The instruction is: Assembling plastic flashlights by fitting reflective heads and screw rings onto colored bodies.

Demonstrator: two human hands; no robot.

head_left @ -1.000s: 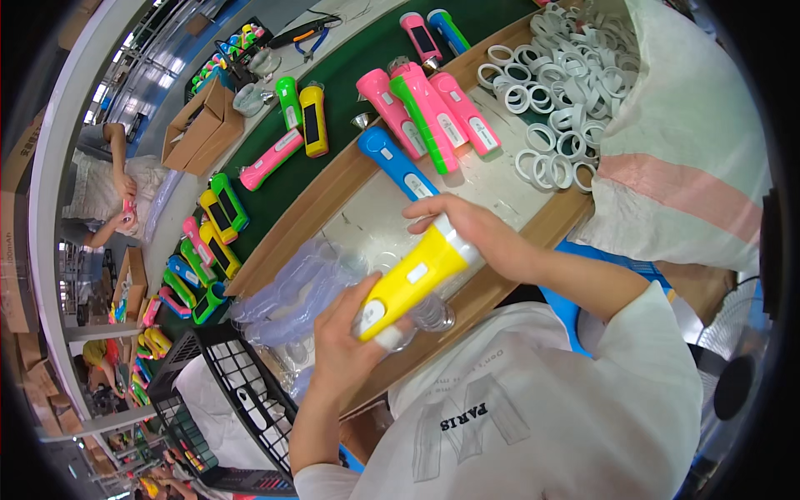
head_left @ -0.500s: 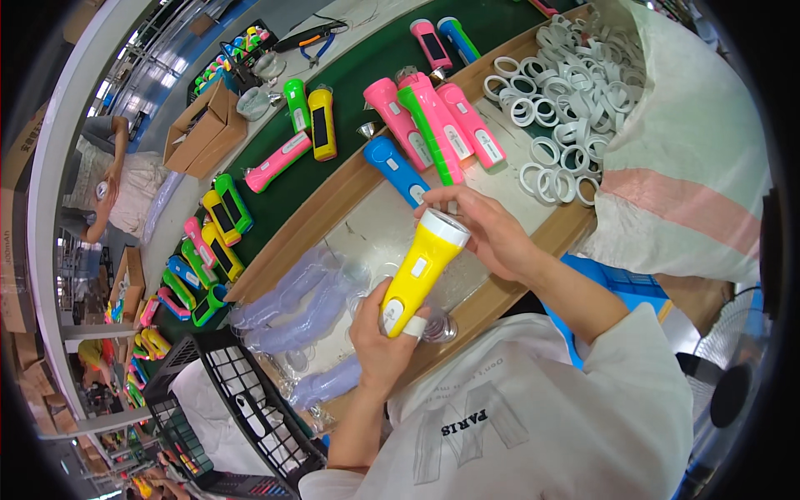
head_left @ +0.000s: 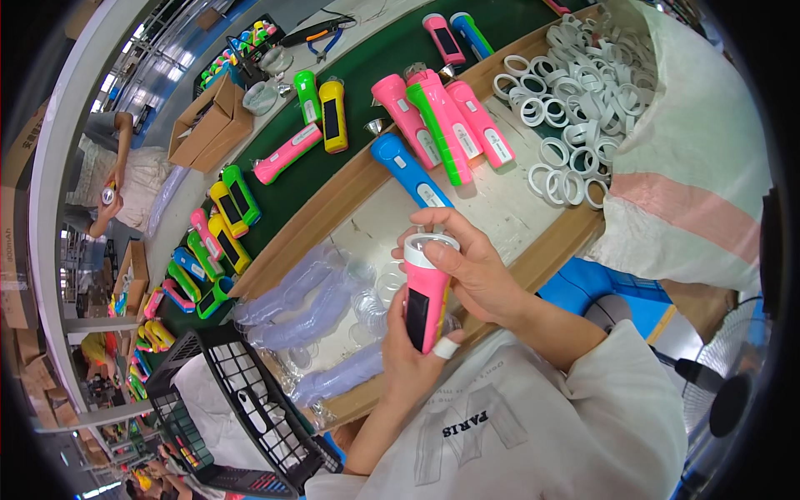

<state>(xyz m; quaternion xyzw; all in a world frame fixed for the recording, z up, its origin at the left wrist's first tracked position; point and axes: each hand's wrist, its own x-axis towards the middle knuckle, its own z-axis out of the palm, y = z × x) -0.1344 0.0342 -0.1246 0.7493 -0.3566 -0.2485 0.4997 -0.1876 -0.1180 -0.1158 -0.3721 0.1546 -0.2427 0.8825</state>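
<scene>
My left hand (head_left: 402,360) is wrapped round the body of a flashlight (head_left: 427,304), held upright and tilted slightly. Its near side is pink with a dark panel, and a strip of yellow shows along the right edge. A white ring (head_left: 419,253) encircles its clear-lensed head. My right hand (head_left: 479,271) grips that head, thumb over the lens rim and fingers round the far side. White tape covers a finger of my left hand. Just beyond, a blue flashlight (head_left: 408,171) lies on the bench tray, beside several pink and green ones (head_left: 446,125).
Loose white rings (head_left: 575,108) spill from a large white sack (head_left: 692,158) at the right. Stacked clear lens discs (head_left: 312,312) in sleeves lie left of my hands. More flashlights rest on the green belt (head_left: 354,171). A black crate (head_left: 250,408) stands lower left; a co-worker (head_left: 117,179) sits across.
The flashlight has turned round in my hands, from its yellow side to its pink side with the panel. My right hand has closed round its head. The whole view has shifted slightly.
</scene>
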